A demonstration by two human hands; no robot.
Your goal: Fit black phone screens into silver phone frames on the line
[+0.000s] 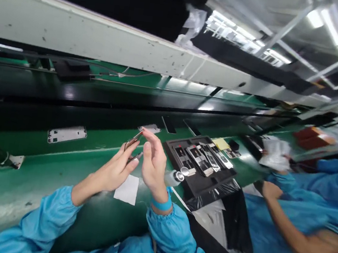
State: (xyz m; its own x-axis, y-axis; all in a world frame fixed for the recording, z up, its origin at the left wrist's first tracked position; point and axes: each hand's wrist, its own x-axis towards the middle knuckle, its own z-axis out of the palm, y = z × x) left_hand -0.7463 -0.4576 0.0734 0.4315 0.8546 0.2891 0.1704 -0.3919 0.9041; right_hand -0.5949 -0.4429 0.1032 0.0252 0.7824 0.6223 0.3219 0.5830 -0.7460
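Holding a thin metallic piece (pixel 137 136) that juts past its partly curled fingers (pixel 122 150), the left hand (pixel 114 172) faces the right hand (pixel 154 166), whose nearly straight fingers meet the piece's upper end, though whether gripping I cannot tell

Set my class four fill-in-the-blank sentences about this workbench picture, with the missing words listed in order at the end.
1. A slim metallic item is gripped in the person's ____.
2. The wristband below the person's right hand is coloured ____.
3. The white sheet lies on a work surface coloured ____.
4. The small pad beside the dark tray is coloured ____.

Missing words: left hand; blue; green; yellow.
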